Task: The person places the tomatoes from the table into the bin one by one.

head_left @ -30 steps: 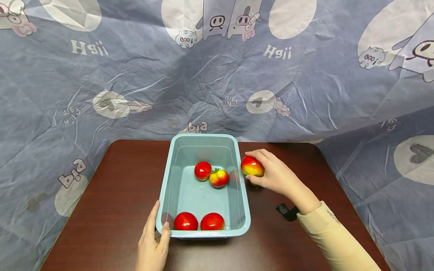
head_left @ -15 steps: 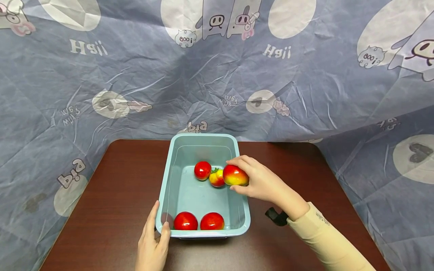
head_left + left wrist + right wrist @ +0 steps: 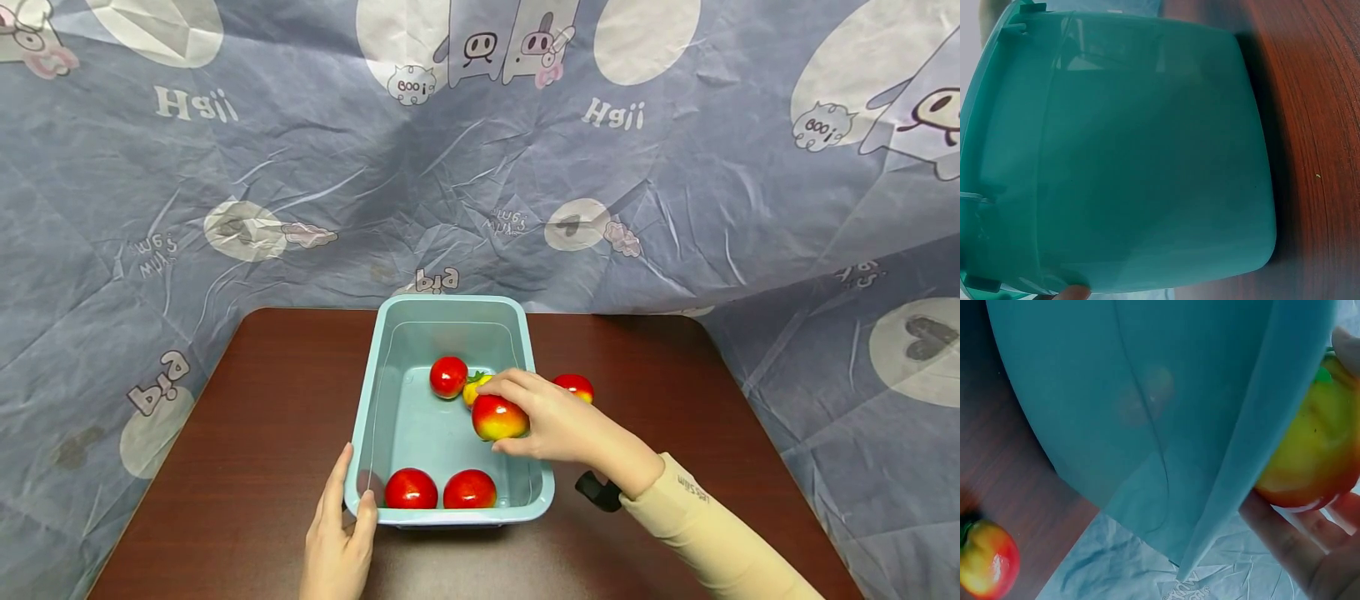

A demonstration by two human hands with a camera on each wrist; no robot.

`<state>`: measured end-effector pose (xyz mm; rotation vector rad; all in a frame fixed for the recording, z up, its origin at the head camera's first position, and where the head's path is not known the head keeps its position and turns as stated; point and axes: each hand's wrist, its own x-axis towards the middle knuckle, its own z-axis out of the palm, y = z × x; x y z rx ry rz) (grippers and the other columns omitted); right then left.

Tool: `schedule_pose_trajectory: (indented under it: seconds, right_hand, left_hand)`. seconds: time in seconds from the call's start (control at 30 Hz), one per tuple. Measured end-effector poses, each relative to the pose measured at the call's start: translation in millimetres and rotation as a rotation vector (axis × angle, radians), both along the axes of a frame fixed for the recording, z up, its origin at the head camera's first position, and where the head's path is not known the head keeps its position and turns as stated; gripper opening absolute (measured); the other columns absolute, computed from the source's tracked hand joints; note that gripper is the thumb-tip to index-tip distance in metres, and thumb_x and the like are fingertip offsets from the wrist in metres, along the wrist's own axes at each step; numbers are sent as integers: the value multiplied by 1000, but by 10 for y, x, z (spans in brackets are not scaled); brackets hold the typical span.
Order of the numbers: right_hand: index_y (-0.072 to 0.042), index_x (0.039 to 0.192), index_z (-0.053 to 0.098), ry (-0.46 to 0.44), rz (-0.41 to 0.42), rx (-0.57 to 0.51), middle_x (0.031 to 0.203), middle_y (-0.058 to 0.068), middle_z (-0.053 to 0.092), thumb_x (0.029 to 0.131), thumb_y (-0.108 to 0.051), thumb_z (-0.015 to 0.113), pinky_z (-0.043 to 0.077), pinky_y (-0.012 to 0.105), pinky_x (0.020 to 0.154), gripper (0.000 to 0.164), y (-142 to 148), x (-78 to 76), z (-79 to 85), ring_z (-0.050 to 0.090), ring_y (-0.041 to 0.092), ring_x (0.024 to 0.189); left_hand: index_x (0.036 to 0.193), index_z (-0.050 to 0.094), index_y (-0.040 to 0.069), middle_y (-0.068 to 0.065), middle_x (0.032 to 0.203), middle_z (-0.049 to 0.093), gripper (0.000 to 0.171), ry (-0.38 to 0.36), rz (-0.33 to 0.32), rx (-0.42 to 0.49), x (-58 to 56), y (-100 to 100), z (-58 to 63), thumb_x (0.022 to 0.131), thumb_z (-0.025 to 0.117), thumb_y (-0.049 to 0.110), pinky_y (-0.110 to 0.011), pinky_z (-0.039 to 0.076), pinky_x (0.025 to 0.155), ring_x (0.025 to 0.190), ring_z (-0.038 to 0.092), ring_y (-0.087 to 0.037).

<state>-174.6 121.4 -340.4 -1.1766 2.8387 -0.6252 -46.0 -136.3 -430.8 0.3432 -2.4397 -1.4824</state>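
Observation:
My right hand (image 3: pixel 555 421) grips a glossy red-and-yellow fruit (image 3: pixel 495 419) over the right part of the pale blue plastic bin (image 3: pixel 450 517). The right wrist view shows this fruit's yellow end with a green leafy bit, fingers round it beyond the bin's rim. At the bin's near left corner my left hand (image 3: pixel 335 533) holds on, thumb at the front rim and fingers along the outer side. Inside the bin are a red fruit (image 3: pixel 448 377), a yellow one (image 3: pixel 472 390) partly hidden by my right hand, and two large red ones (image 3: pixel 410 489) at the near end.
Another red-and-yellow fruit (image 3: pixel 574 385) lies on the dark wood table (image 3: pixel 277 400), right of the bin and partly behind my right hand. A printed grey-blue cloth (image 3: pixel 315 167) hangs behind the table. A black strap (image 3: pixel 598 492) is at my right wrist.
My right hand has carried the held fruit leftward from beside the bin, over its right rim, then slightly nearer. A fruit on the table has come into sight. The left hand stays put.

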Motion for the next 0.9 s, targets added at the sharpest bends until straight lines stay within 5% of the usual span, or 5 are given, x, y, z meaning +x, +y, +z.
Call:
schedule_pose_trajectory:
  seconds: [0.9]
  right_hand:
    - [-13, 123, 66, 110, -42, -84, 126, 1, 62, 78, -26, 83, 52, 38, 97, 50, 277, -92, -8, 58, 20, 120]
  left_hand:
    - [153, 37, 29, -17, 142, 51, 60, -9, 8, -32, -4, -2, 7, 97, 55, 14, -42, 60, 75, 115, 61, -39]
